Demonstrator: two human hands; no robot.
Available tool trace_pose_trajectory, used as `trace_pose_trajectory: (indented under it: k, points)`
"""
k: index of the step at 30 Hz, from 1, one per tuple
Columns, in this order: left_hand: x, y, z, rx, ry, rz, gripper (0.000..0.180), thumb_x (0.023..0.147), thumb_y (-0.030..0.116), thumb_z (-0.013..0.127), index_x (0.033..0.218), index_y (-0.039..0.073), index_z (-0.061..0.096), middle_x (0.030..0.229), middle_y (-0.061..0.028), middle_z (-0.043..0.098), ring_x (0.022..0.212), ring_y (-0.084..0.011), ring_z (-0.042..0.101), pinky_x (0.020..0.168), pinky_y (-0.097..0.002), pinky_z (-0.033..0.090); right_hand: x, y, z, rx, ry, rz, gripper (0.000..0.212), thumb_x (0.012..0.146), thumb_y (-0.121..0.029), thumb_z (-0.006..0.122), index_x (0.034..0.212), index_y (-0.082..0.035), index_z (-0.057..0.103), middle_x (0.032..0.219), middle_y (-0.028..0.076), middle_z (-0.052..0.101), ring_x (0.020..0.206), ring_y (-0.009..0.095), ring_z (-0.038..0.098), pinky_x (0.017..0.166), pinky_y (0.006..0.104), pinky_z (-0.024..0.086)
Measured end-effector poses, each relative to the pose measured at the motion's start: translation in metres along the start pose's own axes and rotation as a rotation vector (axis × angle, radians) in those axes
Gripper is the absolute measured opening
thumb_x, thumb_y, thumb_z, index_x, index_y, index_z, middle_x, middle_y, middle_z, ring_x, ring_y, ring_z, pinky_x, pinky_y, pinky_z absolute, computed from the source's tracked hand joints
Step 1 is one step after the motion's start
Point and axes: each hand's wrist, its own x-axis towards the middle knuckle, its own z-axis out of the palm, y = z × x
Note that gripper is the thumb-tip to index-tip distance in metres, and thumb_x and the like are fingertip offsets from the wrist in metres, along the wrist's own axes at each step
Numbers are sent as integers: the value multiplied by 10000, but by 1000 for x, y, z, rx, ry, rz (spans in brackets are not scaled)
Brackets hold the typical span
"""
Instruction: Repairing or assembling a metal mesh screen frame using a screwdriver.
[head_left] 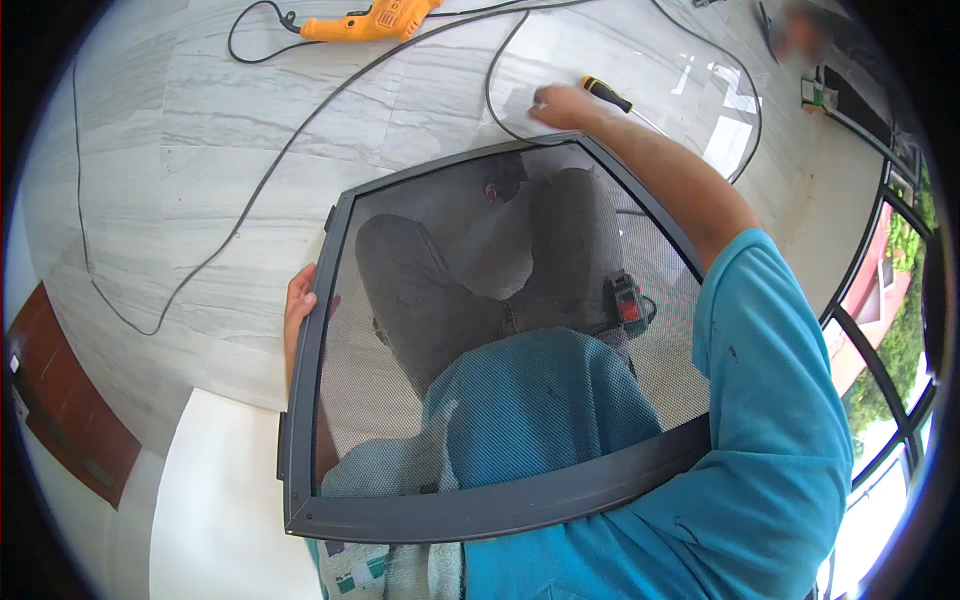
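Left hand (298, 305) grips the mesh screen frame (330, 330) — keep it steady. Right hand (560, 105) reaches, fingers spread, for the screwdriver (608, 95) — grasp its handle.

Pale grey veined marble floor (200, 150), daylight glare on it near the top right. Dark-framed glass window wall (880, 330) along the right, greenery outside. Reddish-brown panel (60, 400) at left, white flat slab (220, 500) beside it.

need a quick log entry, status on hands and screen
Left hand grips dark grey mesh screen frame on lap. Right hand beside yellow-handled screwdriver. Black cable nearby.
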Motion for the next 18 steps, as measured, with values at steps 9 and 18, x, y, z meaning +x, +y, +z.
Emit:
trace_pose_trajectory:
  k: [9, 18]
  points:
    - [19, 68, 32, 418, -160, -740, 528, 837, 384, 650, 1115, -24, 464, 899, -132, 571, 751, -200, 611, 628, -334, 531, -36, -31, 56, 254, 214, -35, 277, 801, -220, 466, 879, -9, 627, 898, 230, 634, 903, 413, 586, 812, 457, 467]
    - [-27, 43, 44, 521, 76, -321, 460, 807, 438, 687, 857, 4, 544, 665, -28, 499, 518, -117, 498, 463, -258, 422, -127, -40, -76, 662, 688, -62, 299, 846, -222, 389, 764, 26, 534, 793, 264, 586, 781, 446, 548, 729, 469, 437]
